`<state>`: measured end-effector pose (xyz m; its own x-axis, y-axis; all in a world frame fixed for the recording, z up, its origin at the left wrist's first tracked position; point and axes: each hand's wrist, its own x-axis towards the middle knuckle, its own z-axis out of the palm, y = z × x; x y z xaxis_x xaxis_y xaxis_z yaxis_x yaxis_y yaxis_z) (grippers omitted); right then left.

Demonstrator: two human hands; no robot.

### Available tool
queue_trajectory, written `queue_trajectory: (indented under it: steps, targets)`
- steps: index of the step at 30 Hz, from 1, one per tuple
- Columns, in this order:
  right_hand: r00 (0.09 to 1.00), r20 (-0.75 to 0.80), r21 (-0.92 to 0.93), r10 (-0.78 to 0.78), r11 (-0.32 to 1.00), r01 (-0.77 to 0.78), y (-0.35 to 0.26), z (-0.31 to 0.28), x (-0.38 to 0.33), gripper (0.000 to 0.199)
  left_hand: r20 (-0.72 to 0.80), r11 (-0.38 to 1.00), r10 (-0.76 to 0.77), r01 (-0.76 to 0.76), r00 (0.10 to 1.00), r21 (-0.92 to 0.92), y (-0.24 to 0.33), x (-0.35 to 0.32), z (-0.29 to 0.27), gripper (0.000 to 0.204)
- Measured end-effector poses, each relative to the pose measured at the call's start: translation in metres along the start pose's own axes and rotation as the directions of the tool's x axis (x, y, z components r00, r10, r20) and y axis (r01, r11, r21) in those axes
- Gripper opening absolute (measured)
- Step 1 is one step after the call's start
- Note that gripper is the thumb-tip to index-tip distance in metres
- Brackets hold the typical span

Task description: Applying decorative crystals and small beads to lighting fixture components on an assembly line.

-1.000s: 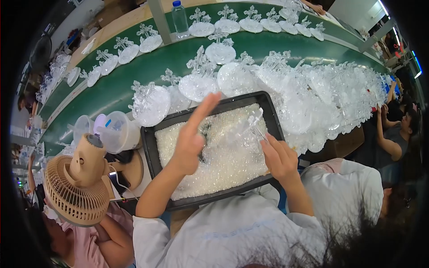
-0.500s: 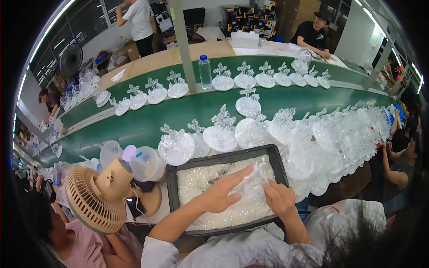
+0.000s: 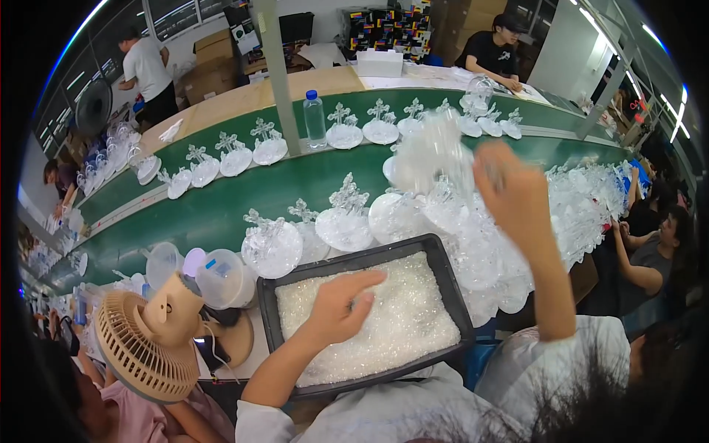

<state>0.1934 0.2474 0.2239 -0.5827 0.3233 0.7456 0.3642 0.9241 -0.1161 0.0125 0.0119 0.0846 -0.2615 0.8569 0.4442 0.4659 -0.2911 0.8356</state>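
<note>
My left hand [image 3: 338, 308] hovers over a black tray [image 3: 448, 295] filled with glittering clear-white granules [image 3: 399, 317]. Its index finger is stretched out with the thumb apart, and nothing is in it. Raised beyond the tray's right side, my right hand [image 3: 513, 188] is closed on a clear ornament [image 3: 432, 151], smeared by motion. That piece hangs above a crowded row of similar ornaments, each with a round white base and a clear cross-shaped top, such as the ornament [image 3: 344, 221] behind the tray. The exact grip of my right fingers is blurred.
Left of the tray stand a beige fan [image 3: 151, 336] and clear plastic tubs [image 3: 225, 279]. A green conveyor [image 3: 185, 214] runs behind, with a capped bottle [image 3: 314, 122] and more ornaments on the ledge. A pink-clothed person sits at left; others work at right and across.
My right hand has risen from the tray toward the ornaments, carrying the clear piece away. My left hand stays over the granules, no longer beside that piece. The view has shifted slightly.
</note>
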Motion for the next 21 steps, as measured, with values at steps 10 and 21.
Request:
queue_trajectory:
  steps: [10,21]
  targets:
    - [0.544,0.826,-0.064,0.147,0.984,-0.169,0.055,0.285,0.162,0.025,0.535,0.931,0.073,-0.250,0.841,0.267,-0.040,-0.002,0.020,0.017]
    - [0.314,0.947,-0.119,0.064,0.980,0.159,0.165,0.315,0.150,0.064,0.484,0.933,0.026,-0.195,0.875,0.303,-0.056,0.001,0.016,0.017]
